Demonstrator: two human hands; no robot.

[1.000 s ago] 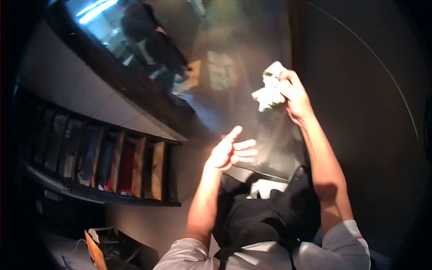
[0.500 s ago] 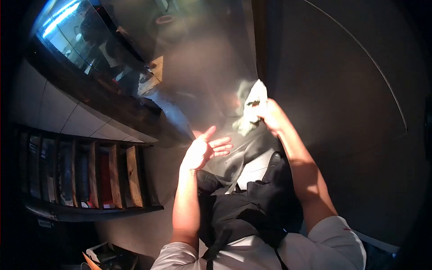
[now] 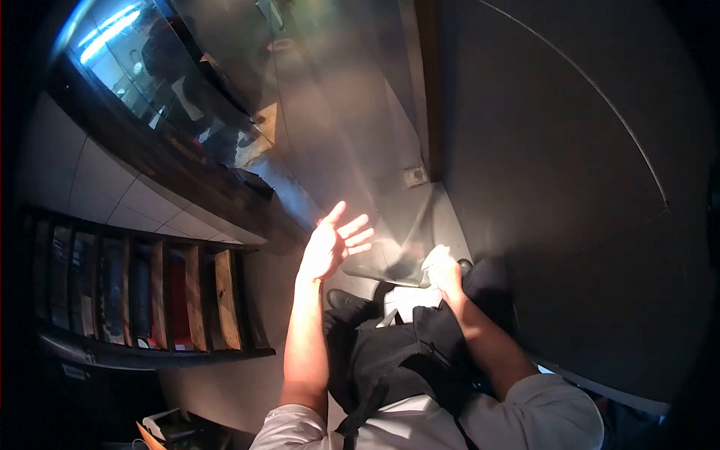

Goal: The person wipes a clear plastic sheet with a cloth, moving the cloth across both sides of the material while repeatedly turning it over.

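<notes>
My right hand (image 3: pixel 445 276) is low, by my right knee, closed around a crumpled white cloth (image 3: pixel 433 259). Most of the cloth is hidden by the fingers. In front of me stands a large shiny panel (image 3: pixel 337 127) with blurred reflections and pale streaks of light. The hand with the cloth is close to the panel's bottom edge. Held up in front of that same panel, my left hand (image 3: pixel 327 247) has its fingers spread and nothing in it.
A slatted wooden rack (image 3: pixel 196 300) is on the left. A wide dark panel (image 3: pixel 562 165) fills the right side, beside a dark upright post (image 3: pixel 425 90). At upper left, a dark-framed glass pane (image 3: pixel 120 60) shows a bright tube light. My dark shoe (image 3: pixel 343 298) rests below the left hand.
My right hand has come down and toward me with the white cloth, from mid-panel to near its bottom edge. My left hand stays spread, slightly shifted left.
</notes>
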